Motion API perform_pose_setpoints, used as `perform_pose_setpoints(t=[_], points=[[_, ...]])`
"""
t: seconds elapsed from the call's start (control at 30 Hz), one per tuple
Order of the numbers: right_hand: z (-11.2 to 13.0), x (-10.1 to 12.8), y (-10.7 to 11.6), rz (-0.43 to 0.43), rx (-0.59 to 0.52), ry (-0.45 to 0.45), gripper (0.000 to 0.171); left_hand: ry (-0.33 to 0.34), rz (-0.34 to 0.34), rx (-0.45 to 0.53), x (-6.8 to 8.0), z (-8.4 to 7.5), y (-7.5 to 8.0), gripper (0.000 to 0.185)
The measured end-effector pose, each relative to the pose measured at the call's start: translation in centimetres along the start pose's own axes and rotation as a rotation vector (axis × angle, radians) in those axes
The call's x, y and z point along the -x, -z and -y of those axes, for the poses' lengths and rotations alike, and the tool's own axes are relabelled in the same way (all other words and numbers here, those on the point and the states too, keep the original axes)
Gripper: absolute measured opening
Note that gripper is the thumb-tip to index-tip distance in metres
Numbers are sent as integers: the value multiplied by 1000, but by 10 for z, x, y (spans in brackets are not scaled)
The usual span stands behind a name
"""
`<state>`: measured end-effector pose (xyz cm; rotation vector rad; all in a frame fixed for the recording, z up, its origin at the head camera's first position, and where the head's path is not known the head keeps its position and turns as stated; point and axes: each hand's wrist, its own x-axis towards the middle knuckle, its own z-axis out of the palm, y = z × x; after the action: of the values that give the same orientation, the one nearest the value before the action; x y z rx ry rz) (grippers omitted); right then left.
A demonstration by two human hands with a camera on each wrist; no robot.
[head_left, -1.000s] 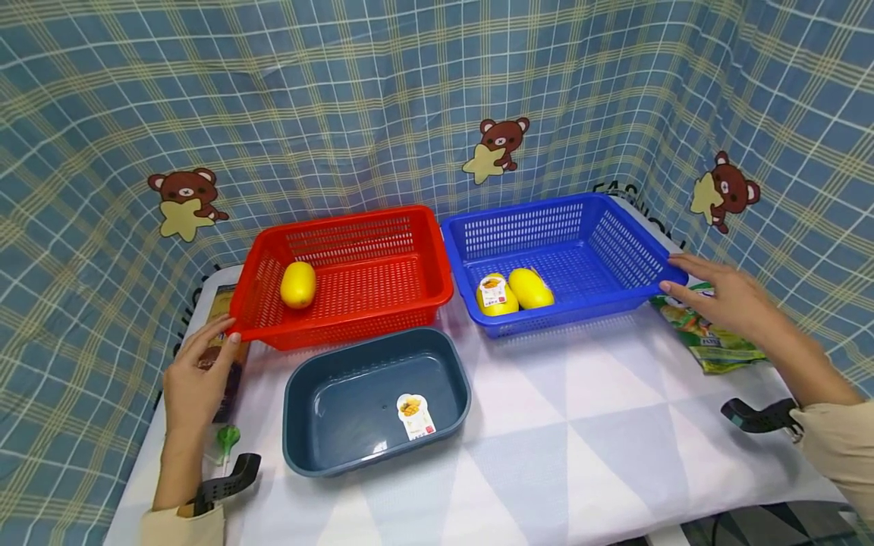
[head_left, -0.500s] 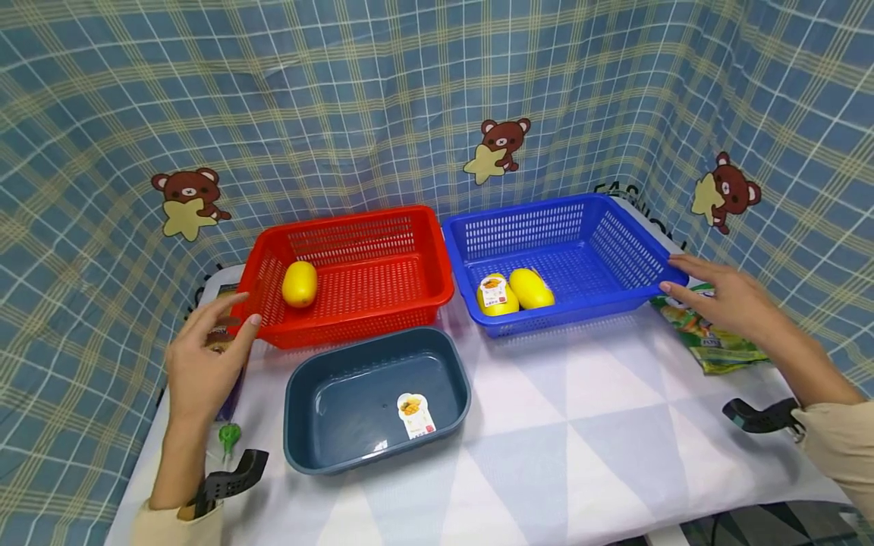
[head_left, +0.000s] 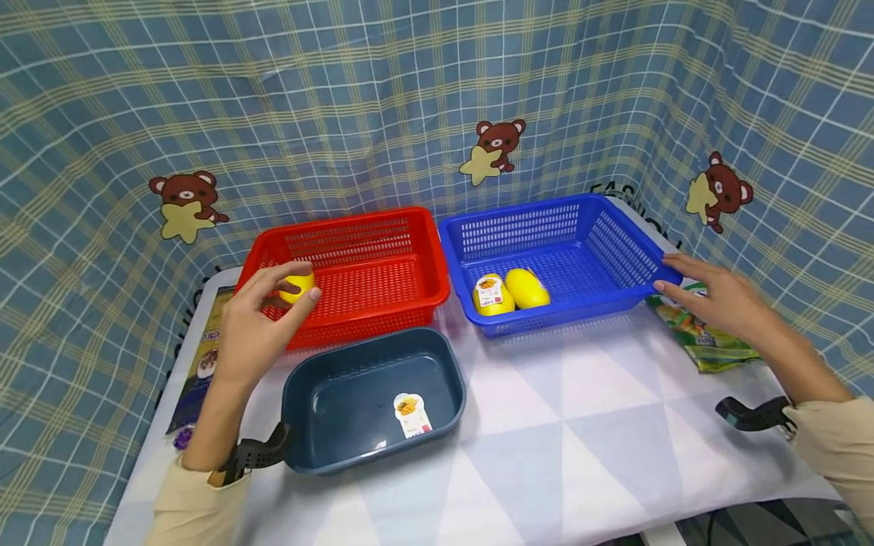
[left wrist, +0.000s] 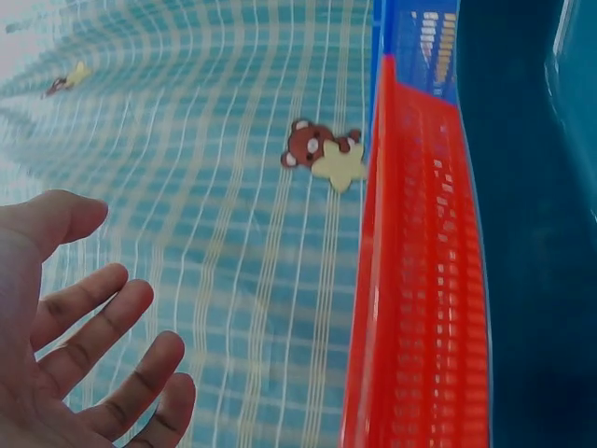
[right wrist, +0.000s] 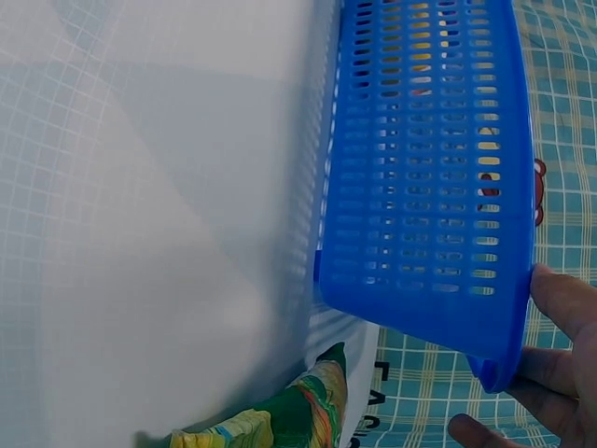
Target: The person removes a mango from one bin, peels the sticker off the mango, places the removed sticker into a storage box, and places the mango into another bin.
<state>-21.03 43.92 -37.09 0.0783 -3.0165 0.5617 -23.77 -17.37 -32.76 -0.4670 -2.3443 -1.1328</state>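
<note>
head view: left hand (head_left: 256, 330) now over lemon (head_left: 298, 285)

Cream long sleeves (head_left: 194, 508) end short of bare hands, each wrist carrying a black clip-like mount (head_left: 751, 415) (presumably for cameras).

left hand (head_left: 256, 334) moved over red basket (head_left: 369, 299)
</note>
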Motion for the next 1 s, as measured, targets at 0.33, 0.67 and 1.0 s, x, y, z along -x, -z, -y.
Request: perform_pose_setpoints(t=[0.33,0.67,1.0], points=[[2,2,1,3,-9,-4,72,-85,83,-18,-22,-26,-28,43],[2,0,2,8,-6,-6,72,-117,163,40,-50,-50,-53,51],[3,2,4,15,11,-1,73,-135,249,93,-66,-68,-87,51]])
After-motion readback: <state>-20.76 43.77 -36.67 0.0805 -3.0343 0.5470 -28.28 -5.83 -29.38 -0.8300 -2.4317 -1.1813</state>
